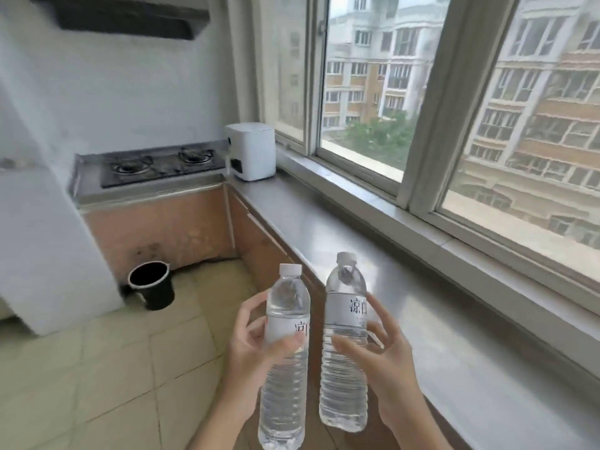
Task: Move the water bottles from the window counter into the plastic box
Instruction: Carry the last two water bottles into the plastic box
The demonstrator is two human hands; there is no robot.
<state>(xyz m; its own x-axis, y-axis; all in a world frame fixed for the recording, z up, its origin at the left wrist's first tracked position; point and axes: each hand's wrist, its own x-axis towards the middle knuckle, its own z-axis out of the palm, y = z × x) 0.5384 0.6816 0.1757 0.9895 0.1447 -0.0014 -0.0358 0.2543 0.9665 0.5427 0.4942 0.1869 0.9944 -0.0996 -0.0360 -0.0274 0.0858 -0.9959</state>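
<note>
The left hand [250,349] has its fingers clamped on one bottle [284,358]; the right hand [386,362] has its fingers clamped on a second bottle [344,345]. Both bottles are upright, side by side, lifted off the surface [406,287] by its near edge, above the floor [97,368]. A white appliance [250,151] stands in the surface's far corner.

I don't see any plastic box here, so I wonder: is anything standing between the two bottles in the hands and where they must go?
That cannot be judged: the plastic box is out of view. The left hand holds one bottle and the right hand the other bottle, both lifted off the window counter. Nothing visible crowds them.
</note>
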